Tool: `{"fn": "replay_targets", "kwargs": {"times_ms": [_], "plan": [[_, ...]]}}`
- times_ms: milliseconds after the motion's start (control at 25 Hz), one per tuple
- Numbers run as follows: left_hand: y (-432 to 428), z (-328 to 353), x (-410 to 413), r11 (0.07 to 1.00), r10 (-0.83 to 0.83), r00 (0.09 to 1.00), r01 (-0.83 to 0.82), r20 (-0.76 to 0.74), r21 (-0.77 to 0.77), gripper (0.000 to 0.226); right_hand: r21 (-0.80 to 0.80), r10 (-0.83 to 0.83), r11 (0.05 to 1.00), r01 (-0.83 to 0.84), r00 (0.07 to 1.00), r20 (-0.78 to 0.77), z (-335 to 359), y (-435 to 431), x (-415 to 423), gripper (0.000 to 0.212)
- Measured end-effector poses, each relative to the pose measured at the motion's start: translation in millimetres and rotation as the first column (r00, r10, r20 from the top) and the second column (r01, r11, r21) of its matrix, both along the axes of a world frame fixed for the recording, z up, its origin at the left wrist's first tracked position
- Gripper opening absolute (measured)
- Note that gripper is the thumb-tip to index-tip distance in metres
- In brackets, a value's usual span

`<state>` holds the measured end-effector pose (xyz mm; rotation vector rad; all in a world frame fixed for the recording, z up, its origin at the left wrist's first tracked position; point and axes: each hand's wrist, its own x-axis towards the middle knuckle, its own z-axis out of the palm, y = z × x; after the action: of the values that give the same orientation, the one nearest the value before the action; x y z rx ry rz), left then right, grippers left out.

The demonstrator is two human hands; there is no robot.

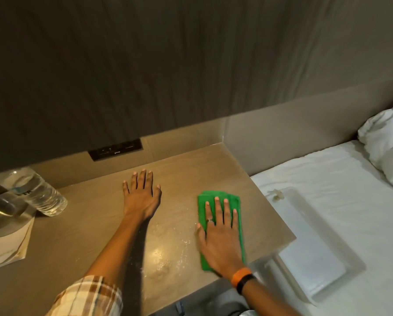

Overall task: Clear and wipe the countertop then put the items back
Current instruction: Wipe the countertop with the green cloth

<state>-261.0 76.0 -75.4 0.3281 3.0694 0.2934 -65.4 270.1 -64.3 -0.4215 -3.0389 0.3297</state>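
The left hand [141, 197] lies flat, palm down, fingers spread, forearm extended in a rolled plaid sleeve [88, 297], while the right hand [220, 236], ringed and orange-banded at the wrist, presses flat to its right.

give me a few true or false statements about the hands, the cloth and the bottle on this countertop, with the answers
1. The right hand lies flat on the green cloth. True.
2. The left hand is gripping the water bottle. False: it rests flat and empty on the countertop, apart from the bottle.
3. The water bottle stands at the left end of the countertop. True.
4. The green cloth lies on the bed. False: it lies on the countertop, near the edge beside the bed.
5. The cloth is crumpled into a ball. False: it lies folded flat under the fingers.
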Motion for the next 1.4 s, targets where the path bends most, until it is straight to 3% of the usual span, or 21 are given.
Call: {"fn": "replay_targets", "kwargs": {"times_ms": [80,200,280,360,480,560,640,720,840,960,1080,1200,1320,1400], "plan": [[1.1,8.3,1.1,1.000,0.000,1.000,0.000,0.026,-0.014,0.065,-0.120,-0.071,0.990,0.075,0.997,0.039,6.4,-51.9,-10.1,0.071],[5.4,35.9,7.3,0.996,-0.002,0.998,-0.004,0.066,0.088,0.062,-0.252,-0.012,0.967,0.030,0.997,0.075,23.5,-92.8,-49.3,0.072],[13.5,45.3,30.5,0.979,-0.086,0.994,0.098,-0.074,0.177,0.065,-0.453,0.000,0.892,0.000,1.000,0.001,30.1,-75.8,-56.3,0.066],[27.0,37.8,67.2,0.951,-0.263,0.958,0.278,-0.118,0.135,0.070,-0.597,-0.088,0.802,-0.001,0.989,-0.121,28.3,-37.7,-44.5,0.060],[47.4,15.7,111.4,0.931,-0.365,0.931,0.365,-0.034,-0.011,0.069,-0.267,-0.138,0.958,0.109,0.986,-0.094,12.2,25.6,-27.1,0.057],[57.4,11.9,122.3,0.934,-0.354,0.933,0.350,-0.067,-0.072,0.068,-0.134,-0.137,0.983,0.129,0.989,-0.050,7.0,38.0,-23.7,0.060],[62.7,11.3,126.6,0.881,-0.471,0.876,0.459,-0.104,-0.116,0.066,-0.055,-0.107,0.993,0.104,0.993,-0.046,6.9,31.0,-25.1,0.062],[62.9,11.0,113.9,0.830,-0.554,0.831,0.547,-0.046,-0.110,0.066,-0.021,-0.109,0.994,0.108,0.992,-0.067,6.0,26.3,-26.2,0.064],[55.1,18.6,59.9,0.910,-0.413,0.911,0.412,-0.006,-0.055,0.068,-0.048,-0.115,0.993,0.111,0.990,-0.083,0.7,33.6,-26.2,0.067],[25.8,30.3,6.0,0.996,-0.078,0.997,0.077,-0.019,-0.053,0.069,-0.006,-0.126,0.992,0.125,0.991,-0.043,-2.7,32.5,-28.1,0.075],[-20.5,29.1,-4.1,0.980,0.197,0.980,-0.197,-0.001,-0.025,0.069,0.019,-0.107,0.994,0.106,0.994,0.015,-4.0,30.2,-29.5,0.084],[-44.6,23.1,25.1,0.905,0.425,0.905,-0.425,0.008,0.026,0.069,0.025,-0.091,0.996,0.090,0.996,0.020,-3.6,29.5,-30.4,0.087],[-12.6,25.9,70.2,0.905,0.424,0.905,-0.425,0.039,0.017,0.070,0.037,-0.082,0.996,0.080,0.995,0.048,-2.2,28.3,-29.2,0.087],[24.9,22.1,105.6,0.968,0.249,0.968,-0.249,0.001,-0.007,0.070,0.023,-0.079,0.997,0.078,0.996,0.051,1.6,28.2,-28.6,0.085]]}}
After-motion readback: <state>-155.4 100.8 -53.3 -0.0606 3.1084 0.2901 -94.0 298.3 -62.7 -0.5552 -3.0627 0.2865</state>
